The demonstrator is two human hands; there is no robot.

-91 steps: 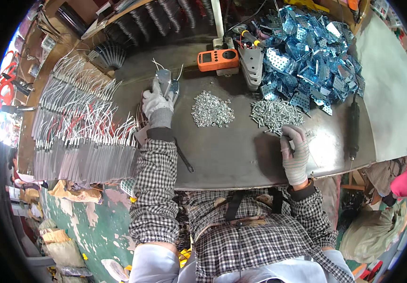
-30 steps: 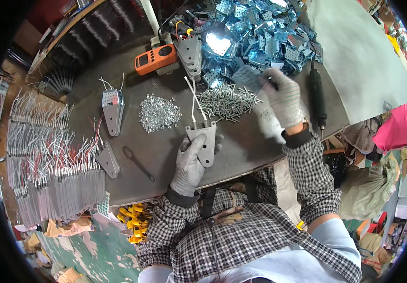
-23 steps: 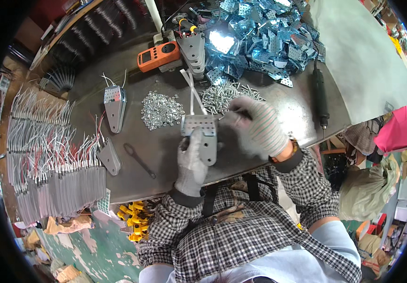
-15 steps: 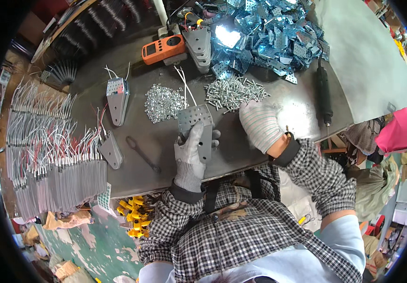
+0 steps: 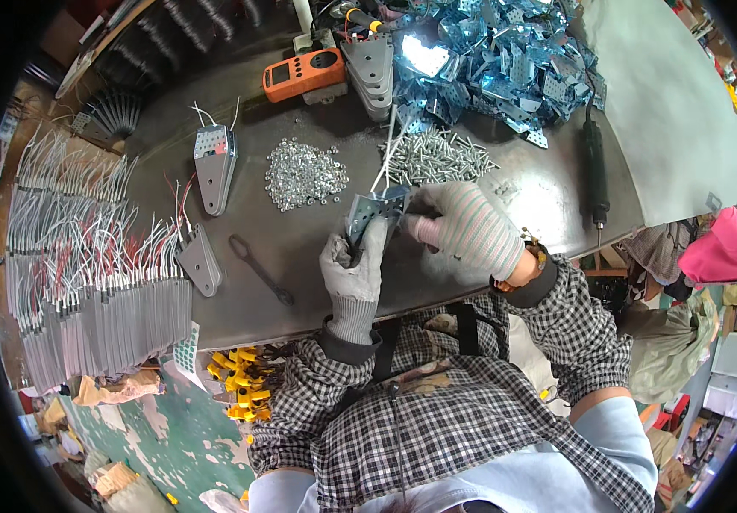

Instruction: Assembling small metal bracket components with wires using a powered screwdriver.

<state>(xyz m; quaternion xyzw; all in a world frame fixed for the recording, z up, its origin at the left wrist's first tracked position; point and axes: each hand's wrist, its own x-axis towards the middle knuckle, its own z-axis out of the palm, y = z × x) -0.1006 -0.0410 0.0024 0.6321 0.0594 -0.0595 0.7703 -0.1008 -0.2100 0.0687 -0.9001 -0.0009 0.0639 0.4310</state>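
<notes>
Left hand (image 5: pixel 355 269) clamps perforated bracket (image 5: pixel 377 207) tilted over the tabletop (image 5: pixel 317 252), apparently steadying it for right hand (image 5: pixel 472 224) at its edge; right grip hidden, can't tell. Screw pile (image 5: pixel 441 160) just beyond, likely for short reach.

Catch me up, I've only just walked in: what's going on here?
The left hand holds a perforated bracket with white wires rising beyond it. The right hand is at the bracket's right edge; whether it grips anything is hidden. Nuts and screws lie in separate piles beyond the hands, and a wrench lies to the left.
</notes>
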